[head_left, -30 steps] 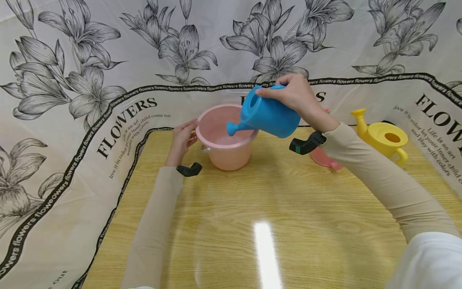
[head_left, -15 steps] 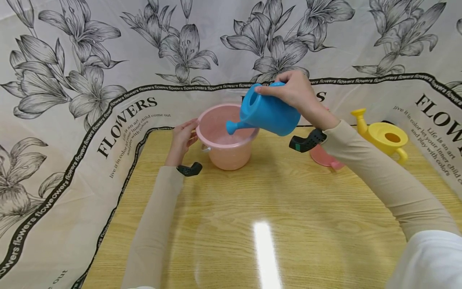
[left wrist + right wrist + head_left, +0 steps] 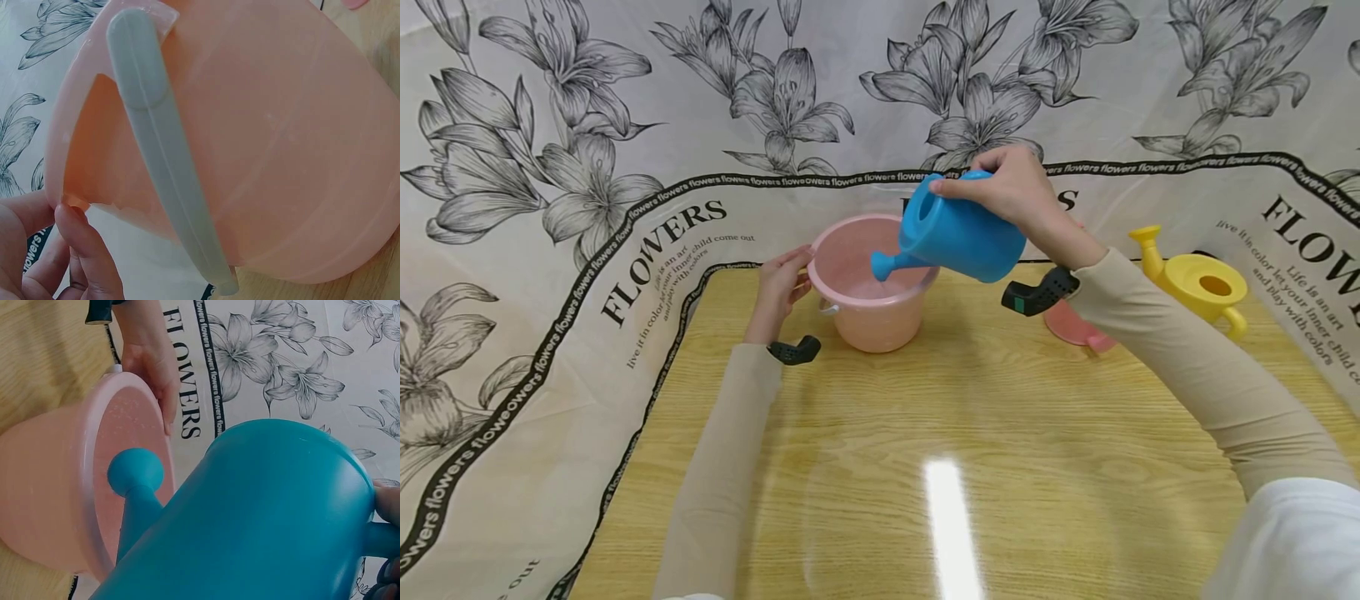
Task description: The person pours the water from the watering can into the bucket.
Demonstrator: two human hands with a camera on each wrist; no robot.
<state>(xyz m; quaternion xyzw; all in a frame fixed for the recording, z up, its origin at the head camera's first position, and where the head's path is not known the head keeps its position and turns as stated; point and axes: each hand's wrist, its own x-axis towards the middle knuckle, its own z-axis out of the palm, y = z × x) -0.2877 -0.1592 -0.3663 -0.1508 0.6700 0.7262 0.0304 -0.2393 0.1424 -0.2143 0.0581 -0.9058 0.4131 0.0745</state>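
A pink bucket (image 3: 880, 325) stands upright near the back of the table. My left hand (image 3: 778, 287) pinches its rim on the left side; in the left wrist view the thumb and fingers meet at the rim (image 3: 56, 150), beside the bucket's pale handle (image 3: 169, 150). My right hand (image 3: 1011, 192) grips a blue watering can (image 3: 966, 237) by its handle and holds it tilted above the table, spout to the left. The can's round spout head (image 3: 135, 473) hangs over the bucket's opening. Droplets or specks show on the bucket's inner wall in the right wrist view.
A yellow watering can (image 3: 1202, 287) stands at the back right. Left of it a pink object (image 3: 1071, 325) is partly hidden behind my right forearm. A flower-printed cloth (image 3: 820, 108) rises behind and to the left of the wooden table (image 3: 865, 467).
The blue watering can has risen slightly and tipped a little with my right hand, mostly during the first half second. My left hand and the bucket keep their places.
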